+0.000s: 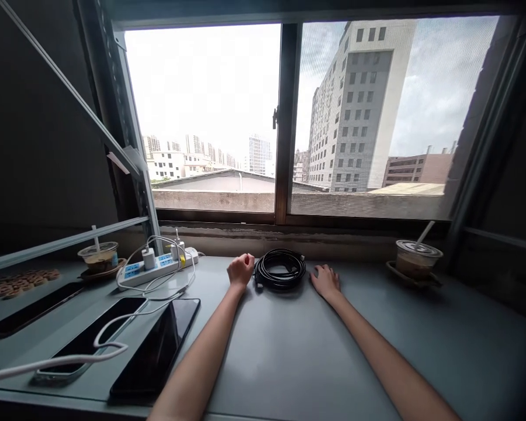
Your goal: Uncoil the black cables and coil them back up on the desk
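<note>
A coiled black cable with plugs at its ends lies flat on the grey table, near the window wall. Just left of the coil, my left hand rests on the table as a closed fist, with no object showing in it. My right hand lies palm down a short way right of the coil, its fingers stretched out and slightly apart. The cable sits between the two hands, and neither hand grips it.
On the left are a power strip with white cords, a black tablet, a phone, another dark device, round brown pieces and a lidded cup. Another lidded cup stands right on a coaster.
</note>
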